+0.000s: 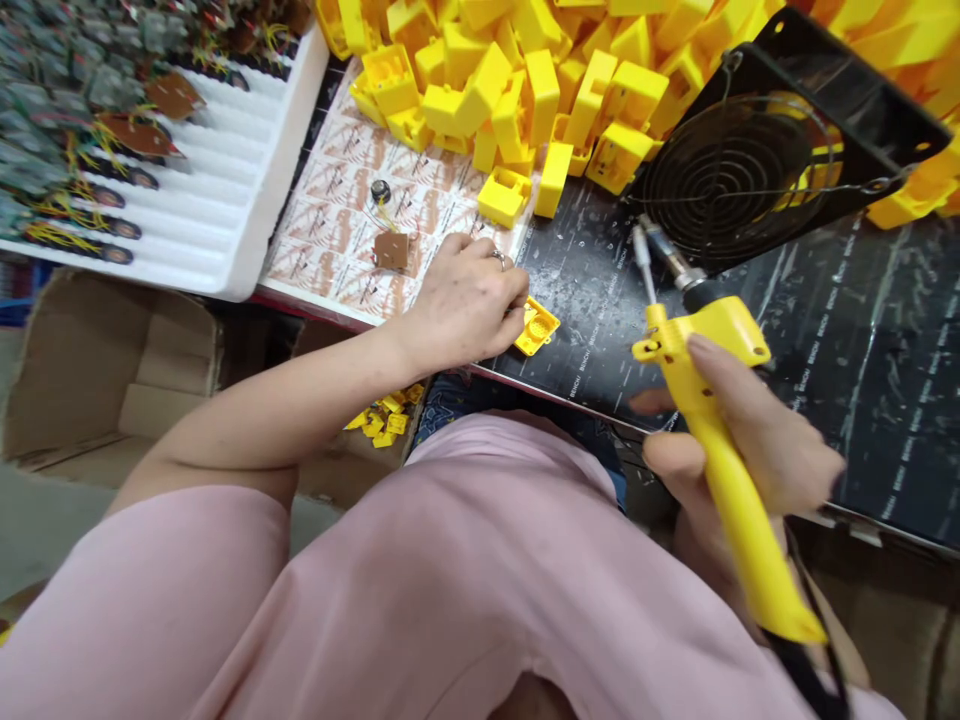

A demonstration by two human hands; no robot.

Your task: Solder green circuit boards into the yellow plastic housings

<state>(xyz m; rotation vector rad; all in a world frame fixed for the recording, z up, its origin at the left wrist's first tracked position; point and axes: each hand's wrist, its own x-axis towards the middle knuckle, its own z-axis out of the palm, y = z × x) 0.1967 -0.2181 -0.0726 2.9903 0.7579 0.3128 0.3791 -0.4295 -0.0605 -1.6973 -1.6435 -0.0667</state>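
Note:
My left hand (469, 305) is closed, palm down, at the near edge of the bench, its curled fingers on the left side of a small yellow plastic cover (541, 326). That cover lies open side up, with a round grille inside; my fingertips are partly hidden. In my right hand (784, 435) is a yellow soldering gun (727, 480), tilted, its metal tip pointing away from me toward the fan. Left of my left hand, a small brown circuit board (391, 251) rests on printed paper, with thin wires leading to a round black part (380, 191).
Many yellow plastic housings (506, 195) are heaped along the back. A black fan (720, 180) with a wire guard stands at the back right. At left, a white foam tray (217, 230) holds wired circuit boards. Cardboard boxes (97, 370) sit below the bench edge.

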